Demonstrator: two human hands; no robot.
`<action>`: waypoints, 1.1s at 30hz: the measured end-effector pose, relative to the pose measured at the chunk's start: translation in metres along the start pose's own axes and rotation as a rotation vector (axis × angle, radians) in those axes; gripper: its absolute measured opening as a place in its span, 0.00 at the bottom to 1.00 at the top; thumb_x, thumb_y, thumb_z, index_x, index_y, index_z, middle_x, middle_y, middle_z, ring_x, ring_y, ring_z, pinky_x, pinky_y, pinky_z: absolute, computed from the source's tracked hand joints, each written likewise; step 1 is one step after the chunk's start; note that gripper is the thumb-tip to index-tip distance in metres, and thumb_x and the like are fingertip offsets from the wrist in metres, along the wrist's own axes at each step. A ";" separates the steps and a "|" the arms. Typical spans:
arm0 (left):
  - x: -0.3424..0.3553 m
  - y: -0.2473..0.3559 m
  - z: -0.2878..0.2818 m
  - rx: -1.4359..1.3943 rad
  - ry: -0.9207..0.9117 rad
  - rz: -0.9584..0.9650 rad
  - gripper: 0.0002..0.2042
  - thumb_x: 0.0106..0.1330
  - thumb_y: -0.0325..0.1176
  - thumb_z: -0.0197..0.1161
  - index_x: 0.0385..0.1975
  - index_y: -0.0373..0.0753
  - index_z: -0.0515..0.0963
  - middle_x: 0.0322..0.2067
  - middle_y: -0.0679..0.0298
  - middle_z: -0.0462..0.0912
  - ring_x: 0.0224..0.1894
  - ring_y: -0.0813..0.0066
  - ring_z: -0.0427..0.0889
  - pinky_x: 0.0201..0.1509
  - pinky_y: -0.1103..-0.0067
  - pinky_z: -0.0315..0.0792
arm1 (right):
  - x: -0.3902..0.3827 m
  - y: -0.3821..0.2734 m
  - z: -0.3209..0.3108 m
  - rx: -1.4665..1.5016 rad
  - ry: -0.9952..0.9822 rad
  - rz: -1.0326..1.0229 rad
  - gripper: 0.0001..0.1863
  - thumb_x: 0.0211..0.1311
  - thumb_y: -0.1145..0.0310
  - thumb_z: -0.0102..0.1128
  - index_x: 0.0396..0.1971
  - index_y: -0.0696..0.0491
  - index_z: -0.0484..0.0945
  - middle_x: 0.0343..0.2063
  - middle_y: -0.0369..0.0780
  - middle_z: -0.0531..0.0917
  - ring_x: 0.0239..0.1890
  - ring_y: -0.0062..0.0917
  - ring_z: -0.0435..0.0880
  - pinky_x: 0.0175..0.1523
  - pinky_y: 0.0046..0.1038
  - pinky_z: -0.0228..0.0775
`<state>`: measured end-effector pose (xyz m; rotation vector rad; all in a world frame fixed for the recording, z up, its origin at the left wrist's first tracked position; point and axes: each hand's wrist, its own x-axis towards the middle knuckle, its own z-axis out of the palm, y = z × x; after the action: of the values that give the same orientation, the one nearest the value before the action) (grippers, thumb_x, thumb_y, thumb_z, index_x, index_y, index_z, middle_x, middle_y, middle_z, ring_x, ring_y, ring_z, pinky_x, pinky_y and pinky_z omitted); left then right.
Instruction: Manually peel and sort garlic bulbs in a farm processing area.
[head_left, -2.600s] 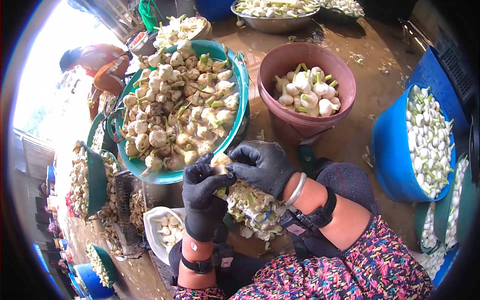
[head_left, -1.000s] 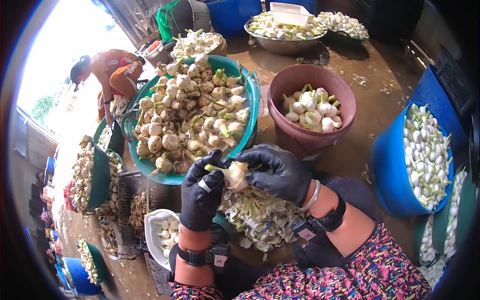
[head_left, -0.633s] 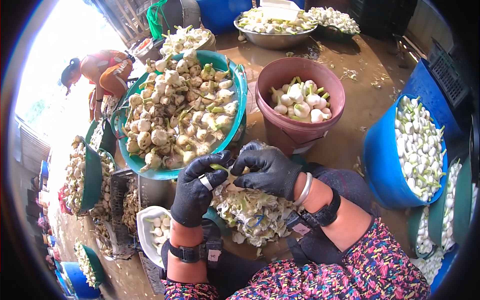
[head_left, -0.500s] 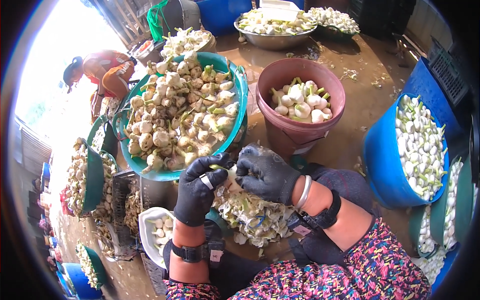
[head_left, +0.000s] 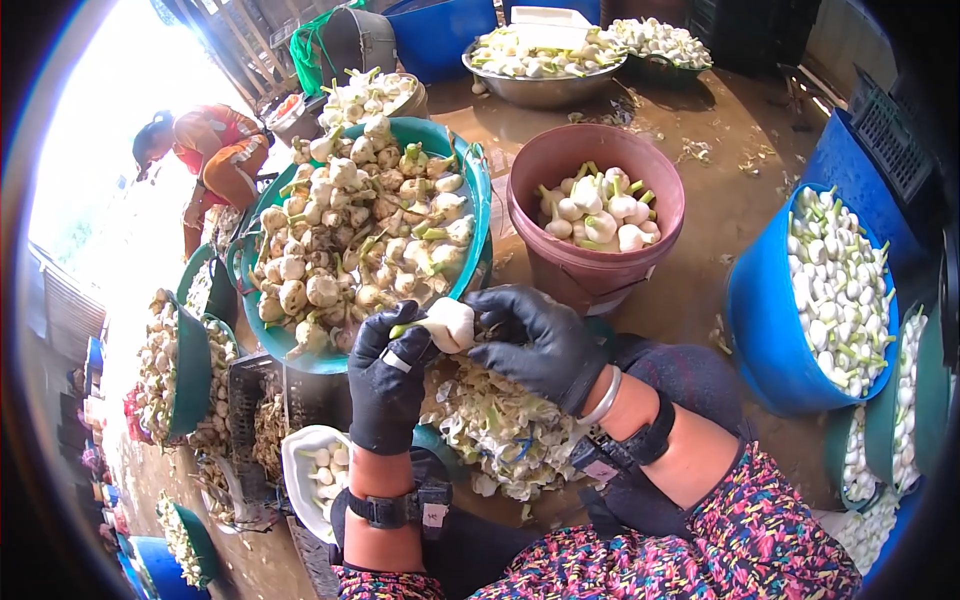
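My gloved left hand (head_left: 386, 378) grips a garlic bulb (head_left: 455, 324) by its green stem, with the white, peeled-looking head pointing right. Beside the bulb is my gloved right hand (head_left: 550, 352), its thumb and forefinger parted, the thumb close to the bulb's lower side. Whether it touches the bulb I cannot tell. Below both hands lies a heap of garlic peelings (head_left: 512, 440). Just beyond them stands a teal basin (head_left: 484, 215) piled with brownish, unpeeled garlic. To its right a reddish bucket (head_left: 585, 272) holds clean white bulbs.
A blue tub (head_left: 765, 330) of white garlic stands at right. A metal bowl (head_left: 545, 92) of garlic sits at the back. By my left forearm is a white container (head_left: 297, 470) with bulbs. Another person (head_left: 215, 150) bends over at far left.
My right hand has opened and drawn slightly away from the bulb, which now shows as a smooth white head. My left hand still holds its stem.
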<state>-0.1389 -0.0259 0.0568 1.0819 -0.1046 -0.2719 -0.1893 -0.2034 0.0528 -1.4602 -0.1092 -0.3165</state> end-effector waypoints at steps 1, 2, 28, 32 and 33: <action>0.000 -0.001 -0.001 0.086 -0.004 0.012 0.12 0.58 0.20 0.58 0.42 0.33 0.72 0.42 0.58 0.77 0.44 0.69 0.77 0.50 0.73 0.72 | 0.000 -0.004 0.003 -0.108 0.018 -0.123 0.10 0.48 0.70 0.64 0.31 0.55 0.75 0.25 0.40 0.77 0.28 0.24 0.77 0.38 0.24 0.69; 0.000 -0.002 -0.001 0.172 -0.007 0.025 0.12 0.57 0.19 0.58 0.41 0.34 0.74 0.43 0.59 0.77 0.44 0.72 0.76 0.51 0.77 0.70 | 0.002 -0.001 0.002 -0.106 0.016 -0.120 0.10 0.48 0.70 0.64 0.31 0.55 0.75 0.25 0.40 0.77 0.28 0.24 0.77 0.38 0.24 0.69; -0.050 0.121 -0.100 1.548 0.202 0.276 0.05 0.51 0.28 0.63 0.24 0.33 0.79 0.20 0.60 0.76 0.25 0.69 0.75 0.31 0.75 0.67 | 0.026 0.038 -0.016 -0.093 -0.047 0.344 0.12 0.52 0.64 0.60 0.24 0.58 0.76 0.18 0.42 0.79 0.22 0.22 0.77 0.31 0.28 0.69; 0.022 0.069 -0.056 1.499 -0.044 0.319 0.11 0.53 0.29 0.64 0.36 0.35 0.79 0.31 0.55 0.81 0.34 0.65 0.81 0.38 0.75 0.73 | 0.038 0.020 -0.011 -0.128 -0.071 0.531 0.10 0.51 0.66 0.58 0.32 0.55 0.77 0.22 0.44 0.80 0.26 0.30 0.80 0.36 0.30 0.71; 0.048 0.047 -0.047 1.335 -0.090 0.185 0.15 0.55 0.27 0.64 0.42 0.33 0.77 0.34 0.59 0.81 0.38 0.76 0.79 0.45 0.80 0.71 | 0.036 0.020 -0.007 -0.392 -0.154 0.427 0.14 0.49 0.67 0.56 0.38 0.52 0.75 0.26 0.46 0.80 0.31 0.35 0.80 0.40 0.34 0.71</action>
<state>-0.0747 0.0224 0.0736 2.3645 -0.5115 -0.0491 -0.1500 -0.2136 0.0423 -1.8488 0.1500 0.1329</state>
